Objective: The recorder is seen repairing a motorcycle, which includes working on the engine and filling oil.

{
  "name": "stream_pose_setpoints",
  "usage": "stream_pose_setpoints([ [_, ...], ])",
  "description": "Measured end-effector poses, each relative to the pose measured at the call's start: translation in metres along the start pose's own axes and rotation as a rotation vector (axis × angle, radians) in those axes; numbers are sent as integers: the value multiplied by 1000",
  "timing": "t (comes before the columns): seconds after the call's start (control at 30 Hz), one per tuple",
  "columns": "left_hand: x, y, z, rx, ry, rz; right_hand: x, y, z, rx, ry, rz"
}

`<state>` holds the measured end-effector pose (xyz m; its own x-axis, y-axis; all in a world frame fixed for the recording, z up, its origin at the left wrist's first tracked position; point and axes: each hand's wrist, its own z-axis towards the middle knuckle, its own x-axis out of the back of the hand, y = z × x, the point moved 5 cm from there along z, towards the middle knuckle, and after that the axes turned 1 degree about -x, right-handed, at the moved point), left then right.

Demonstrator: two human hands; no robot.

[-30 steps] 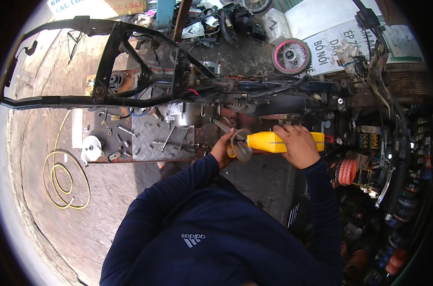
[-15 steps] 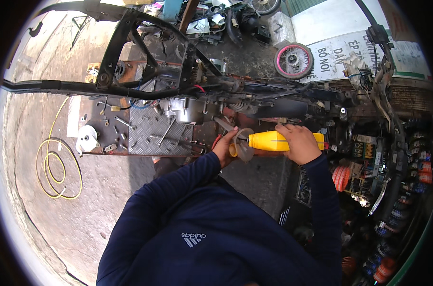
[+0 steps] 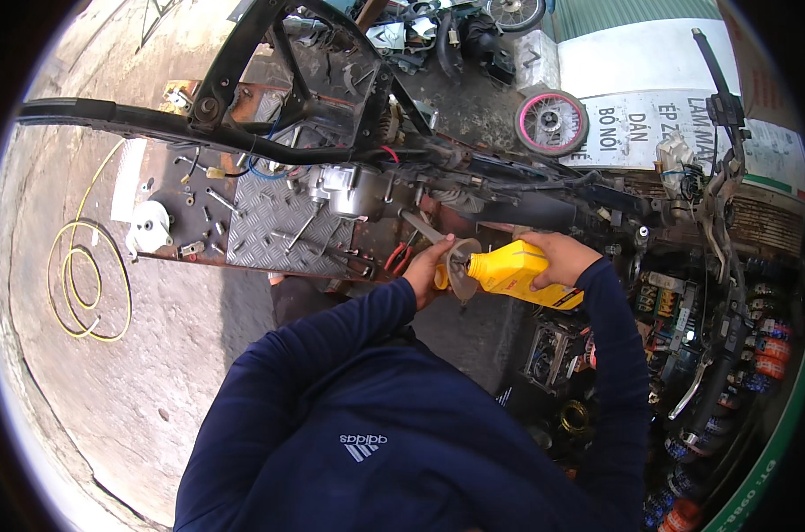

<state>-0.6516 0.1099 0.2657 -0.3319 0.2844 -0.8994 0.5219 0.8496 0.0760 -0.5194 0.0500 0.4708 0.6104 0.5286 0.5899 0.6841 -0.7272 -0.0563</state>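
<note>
My right hand (image 3: 557, 260) is wrapped round a yellow plastic bottle (image 3: 507, 268), which lies on its side with its neck toward the left. The bottle's mouth is at the wide cup of a cloudy, brownish funnel (image 3: 462, 282). My left hand (image 3: 426, 275) grips this funnel, and its long spout points up and left to the silver engine (image 3: 353, 191) of a stripped motorcycle. A small yellow piece (image 3: 441, 277), perhaps the bottle's cap, shows by my left fingers. Whether liquid is flowing cannot be made out.
The black motorcycle frame (image 3: 109, 113) spans the view beyond my hands. On the metal bench, a tread plate (image 3: 265, 239) carries tools, with red-handled pliers (image 3: 399, 258) near my left hand. A yellow hose (image 3: 127, 306) lies coiled on the left floor. Parts crowd the right side.
My right hand has turned the bottle, so its base is now lower and nearer to me and more of its side shows. The funnel's cup has tilted, and the whole view has shifted slightly.
</note>
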Motion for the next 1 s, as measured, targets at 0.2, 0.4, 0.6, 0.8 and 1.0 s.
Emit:
stream_pose_setpoints([
  [0.2, -1, 3, -1, -41, 28, -1, 0, 17, 18, -55, -269, 308],
  [0.4, -2, 5, -2, -69, 69, -1, -9, 29, 34, -86, -522, 652],
  [0.6, 2, 5, 2, -79, 86, -17, -7, 37, 42, -180, -621, 844],
  [0.8, 2, 7, 4, -124, 114, -90, -6, 38, 47, -185, -657, 846],
  [1.0, 5, 6, 5, -74, 94, -38, -6, 40, 51, -202, -670, 848],
])
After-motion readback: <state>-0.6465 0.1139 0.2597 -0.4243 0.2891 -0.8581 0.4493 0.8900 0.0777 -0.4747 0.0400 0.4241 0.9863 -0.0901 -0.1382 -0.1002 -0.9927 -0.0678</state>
